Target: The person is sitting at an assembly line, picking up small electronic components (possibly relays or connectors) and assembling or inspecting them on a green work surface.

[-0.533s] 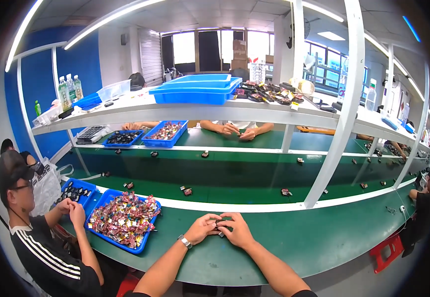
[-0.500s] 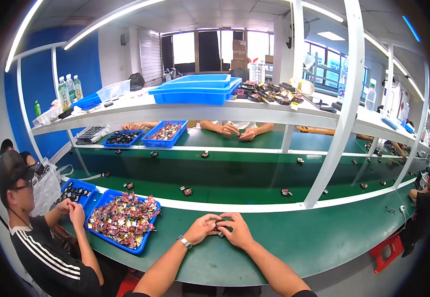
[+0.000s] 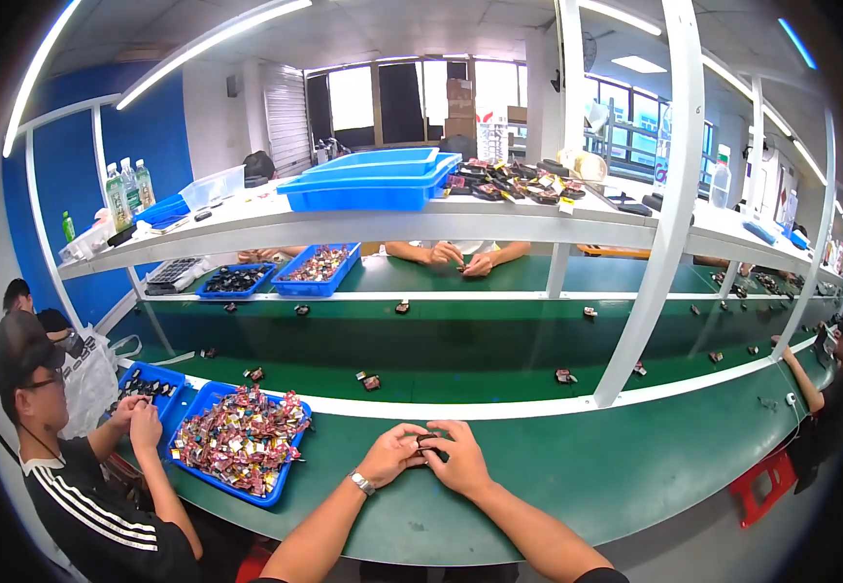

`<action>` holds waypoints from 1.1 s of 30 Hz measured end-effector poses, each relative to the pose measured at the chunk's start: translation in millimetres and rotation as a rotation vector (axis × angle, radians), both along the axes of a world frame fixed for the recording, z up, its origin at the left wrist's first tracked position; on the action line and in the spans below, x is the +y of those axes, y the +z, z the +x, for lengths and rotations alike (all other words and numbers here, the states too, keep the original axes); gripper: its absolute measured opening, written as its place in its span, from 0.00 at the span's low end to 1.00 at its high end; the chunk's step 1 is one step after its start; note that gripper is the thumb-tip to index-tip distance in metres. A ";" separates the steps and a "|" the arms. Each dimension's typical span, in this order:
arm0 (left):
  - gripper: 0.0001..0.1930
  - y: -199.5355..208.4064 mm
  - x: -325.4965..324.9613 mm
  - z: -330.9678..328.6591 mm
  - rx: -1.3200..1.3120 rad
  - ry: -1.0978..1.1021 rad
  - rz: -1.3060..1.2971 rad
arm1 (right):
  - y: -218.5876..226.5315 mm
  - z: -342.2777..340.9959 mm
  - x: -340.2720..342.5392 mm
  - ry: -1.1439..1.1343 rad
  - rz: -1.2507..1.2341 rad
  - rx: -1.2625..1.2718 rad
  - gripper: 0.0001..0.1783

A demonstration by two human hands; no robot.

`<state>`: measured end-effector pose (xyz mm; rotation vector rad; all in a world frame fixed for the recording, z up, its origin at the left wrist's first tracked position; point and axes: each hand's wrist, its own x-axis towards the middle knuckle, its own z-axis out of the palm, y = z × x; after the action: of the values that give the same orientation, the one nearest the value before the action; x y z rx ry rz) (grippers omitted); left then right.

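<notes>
While left hand (image 3: 394,458) and right hand (image 3: 456,461) pinch a small black piece (image 3: 428,443) over the near green tabletop (image 3: 557,476), it looks unfinished | left: blue plastic tray (image 3: 268,499) heaped with red-and-white pieces (image 3: 239,439), presumably waiting | far: scattered dark-and-red pieces (image 3: 370,382) on green strip (image 3: 460,360), perhaps done

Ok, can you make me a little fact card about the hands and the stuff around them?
Left hand: fingers on a small dark thing
Right hand: fingers on the same small dark thing
Left wrist: silver watch
Table: green, beneath both hands
Left of the hands: blue tray heaped with small reddish pieces
Farther left: another person's hands, close together
</notes>
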<state>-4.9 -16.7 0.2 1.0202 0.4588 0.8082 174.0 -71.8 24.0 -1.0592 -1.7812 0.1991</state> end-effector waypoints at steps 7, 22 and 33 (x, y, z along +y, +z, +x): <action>0.15 -1.6 0.5 0.8 -0.019 -0.003 -0.007 | -5.6 -2.6 3.2 -0.036 -0.068 0.074 0.11; 0.15 -1.7 -3.2 7.2 0.035 0.097 0.016 | -5.7 1.5 8.3 0.008 -0.066 0.023 0.10; 0.15 2.7 -4.8 8.4 0.066 0.088 -0.020 | 3.1 -1.7 4.9 -0.053 0.098 0.008 0.10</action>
<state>3.5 -21.5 2.9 1.0157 0.5703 0.8491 172.4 -66.9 27.1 -1.0323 -1.7358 0.0825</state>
